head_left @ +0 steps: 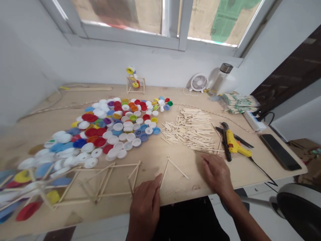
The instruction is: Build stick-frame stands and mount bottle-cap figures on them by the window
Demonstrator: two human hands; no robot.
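Note:
Two thin wooden sticks (177,168) meet at one end and form an open V in front of me. My left hand (145,202) is closed at the table's front edge, its fingertips at the lower end of the V's left stick. To the right, my right hand (217,174) rests on the table with fingers curled, just below the pile of wooden sticks (197,129); whatever its fingers may hold is hidden. Beside my left hand lies a frame of joined sticks (115,194), its nearest end close to my knuckles.
Many coloured bottle caps (100,132) cover the table's left half. On the right are a yellow glue gun (233,144), a phone (280,151), a power strip (254,121) and bagged sticks (239,102). A small fan (199,82), a bottle (220,78) and a stick-and-cap model (135,84) stand behind.

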